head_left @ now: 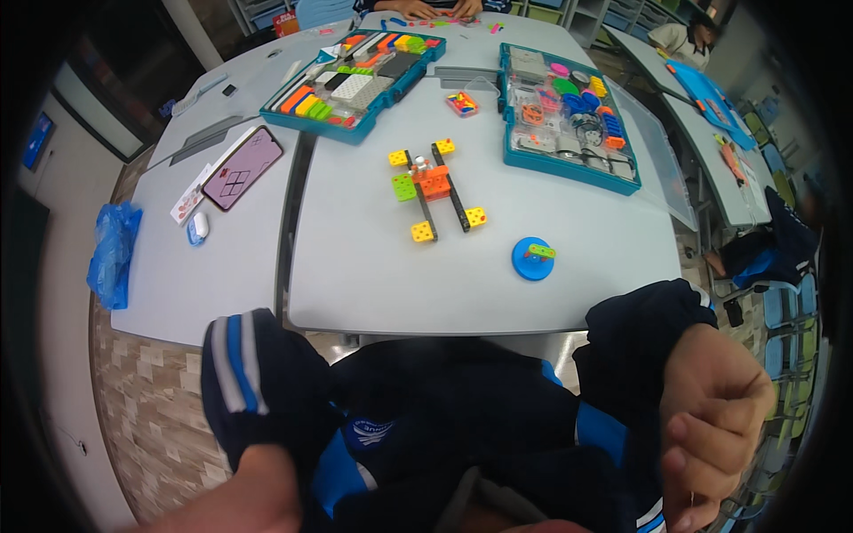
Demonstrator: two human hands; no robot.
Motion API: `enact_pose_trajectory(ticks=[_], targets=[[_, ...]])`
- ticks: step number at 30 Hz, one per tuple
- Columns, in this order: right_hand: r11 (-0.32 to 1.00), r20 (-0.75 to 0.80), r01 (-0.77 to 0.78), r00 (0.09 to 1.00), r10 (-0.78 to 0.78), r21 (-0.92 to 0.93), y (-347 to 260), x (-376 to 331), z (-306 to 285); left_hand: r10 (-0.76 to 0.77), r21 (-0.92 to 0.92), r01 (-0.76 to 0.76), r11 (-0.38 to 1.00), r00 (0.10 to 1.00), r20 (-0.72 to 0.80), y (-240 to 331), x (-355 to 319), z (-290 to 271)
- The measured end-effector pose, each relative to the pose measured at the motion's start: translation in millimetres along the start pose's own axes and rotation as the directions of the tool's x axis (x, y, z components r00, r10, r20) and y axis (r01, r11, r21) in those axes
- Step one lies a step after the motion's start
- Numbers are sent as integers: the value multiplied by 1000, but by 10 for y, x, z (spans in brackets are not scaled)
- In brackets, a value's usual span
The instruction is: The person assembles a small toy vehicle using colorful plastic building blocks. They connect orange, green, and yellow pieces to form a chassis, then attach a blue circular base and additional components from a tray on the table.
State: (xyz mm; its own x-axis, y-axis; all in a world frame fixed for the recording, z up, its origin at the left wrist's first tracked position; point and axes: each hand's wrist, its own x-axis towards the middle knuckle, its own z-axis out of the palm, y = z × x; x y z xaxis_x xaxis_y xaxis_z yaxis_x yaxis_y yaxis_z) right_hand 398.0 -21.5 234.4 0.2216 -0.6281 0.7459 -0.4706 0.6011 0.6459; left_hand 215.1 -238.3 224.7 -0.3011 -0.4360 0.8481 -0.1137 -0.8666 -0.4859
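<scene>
Both hands are raised close to me, off the table. My left hand (244, 497) is blurred at the lower left edge, its fingers out of the picture. At the lower right, my right hand (711, 417) has its fingers curled in; whatever lies inside them, if anything, is hidden. Nearest on the table is a blue disc (522, 267) carrying a small green strip piece. Farther in stands a toy-block model (434, 184) with an orange middle, two dark beams, yellow corner blocks and a green block on its left. Neither hand touches these.
Teal parts cases (360, 133) (569, 178) lie open at the back left and right. Between them is a small clear box (462, 104) of coloured pieces. A phone (243, 169), an earbud case (198, 228) and a blue plastic bag (115, 258) are leftward. Another person's hands (435, 9) work at the far end.
</scene>
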Motion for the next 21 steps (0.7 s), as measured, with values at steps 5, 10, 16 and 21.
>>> enact_pose_trajectory(ticks=[5,10,16,21], targets=[[964,156,-159,969,194,-211,-235,-112,-69,-505,427,607,670,795,-337,-543,-861,-446],[920,373,-55,904,211,-387,-148,-220,-336,-972,716,689,113,225,-63,-899,-1875,-866],[861,103,-299,923,370,-412,369,-876,-822,-999,739,672,44,31,32,-899,-2478,-915],[381,-251,-840,493,833,-387,595,-1699,-857,-995,718,690,94,43,88,-937,-2577,-980]])
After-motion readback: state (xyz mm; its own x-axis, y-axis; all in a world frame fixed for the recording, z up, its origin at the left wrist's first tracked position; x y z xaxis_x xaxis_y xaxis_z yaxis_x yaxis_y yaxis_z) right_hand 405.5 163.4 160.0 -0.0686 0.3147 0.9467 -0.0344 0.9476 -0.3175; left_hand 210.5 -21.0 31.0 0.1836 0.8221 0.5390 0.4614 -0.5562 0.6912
